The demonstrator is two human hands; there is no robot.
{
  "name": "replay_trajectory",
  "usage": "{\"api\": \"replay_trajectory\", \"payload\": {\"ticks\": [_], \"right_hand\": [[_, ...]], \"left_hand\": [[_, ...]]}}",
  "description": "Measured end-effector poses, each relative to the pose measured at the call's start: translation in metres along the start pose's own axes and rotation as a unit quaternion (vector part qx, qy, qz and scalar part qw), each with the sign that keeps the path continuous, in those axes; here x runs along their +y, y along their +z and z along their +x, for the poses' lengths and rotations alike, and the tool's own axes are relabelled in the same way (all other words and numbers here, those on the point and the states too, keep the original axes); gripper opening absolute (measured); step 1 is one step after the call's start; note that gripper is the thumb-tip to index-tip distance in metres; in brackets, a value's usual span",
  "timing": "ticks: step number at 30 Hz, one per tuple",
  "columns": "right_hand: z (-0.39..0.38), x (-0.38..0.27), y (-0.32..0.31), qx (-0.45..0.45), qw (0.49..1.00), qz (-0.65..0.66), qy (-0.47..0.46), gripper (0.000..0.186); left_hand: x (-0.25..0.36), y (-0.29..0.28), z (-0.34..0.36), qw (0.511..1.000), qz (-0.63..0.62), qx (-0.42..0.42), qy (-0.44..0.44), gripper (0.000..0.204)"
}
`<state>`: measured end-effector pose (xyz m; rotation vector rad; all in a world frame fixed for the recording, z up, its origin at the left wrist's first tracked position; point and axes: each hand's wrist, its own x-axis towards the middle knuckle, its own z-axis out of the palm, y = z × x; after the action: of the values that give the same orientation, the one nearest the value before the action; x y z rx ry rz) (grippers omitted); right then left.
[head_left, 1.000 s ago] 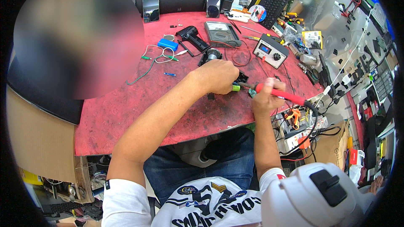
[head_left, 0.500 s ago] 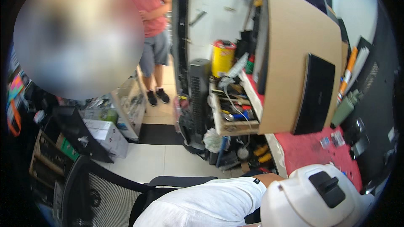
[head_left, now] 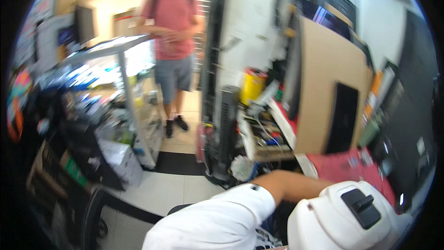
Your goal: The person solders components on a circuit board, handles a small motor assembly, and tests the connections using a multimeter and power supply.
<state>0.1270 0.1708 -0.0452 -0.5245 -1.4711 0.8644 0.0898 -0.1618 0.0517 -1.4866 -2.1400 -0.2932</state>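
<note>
Shop rm, blurry: glass display case (head_left: pixel 111 47) at L, mesh chair (head_left: pixel 125 227) below. Person in red tee (head_left: pixel 175 18) stands past it, forearms across waist. Then yellow tub (head_left: pixel 253 85), open drawer (head_left: pixel 270 155) w/ clutter, wearer's L forearm (head_left: pixel 296 186) running R behind white casing (head_left: pixel 314 222), tall cardboard sheet (head_left: pixel 328 65), red benchtop (head_left: pixel 342 166) lower R, just beyond forearm. L hand & R hand out of view; can't tell grip.

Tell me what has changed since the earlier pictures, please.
The view swung up and left; both grips disappeared, so any release is hidden. The red bench sits at lower right. Since the last picture, more left arm shows; the standing person and yellow tin stayed put.
</note>
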Motion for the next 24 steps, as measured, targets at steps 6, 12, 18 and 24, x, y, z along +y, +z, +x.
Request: {"api": "replay_trajectory", "payload": {"ticks": [6,12,18,24], "right_hand": [[-0.001,0.007,-0.039,0.083,0.993,-0.065,0.060,0.049],[0.001,0.006,-0.024,0.110,0.991,0.034,-0.065,0.025],[0.003,0.009,-0.036,0.085,0.985,0.147,-0.012,0.023],[-0.004,-0.009,-0.037,0.047,0.984,0.165,0.037,0.025]], "left_hand": [[-0.011,-0.006,0.011,0.996,-0.020,-0.084,-0.023,0.015],[-0.018,0.068,0.056,0.980,-0.187,-0.006,0.064,0.030],[0.007,0.107,0.114,0.948,-0.283,-0.118,0.087,0.030],[-0.012,0.133,0.118,0.933,-0.294,-0.148,0.145,0.027]]}}
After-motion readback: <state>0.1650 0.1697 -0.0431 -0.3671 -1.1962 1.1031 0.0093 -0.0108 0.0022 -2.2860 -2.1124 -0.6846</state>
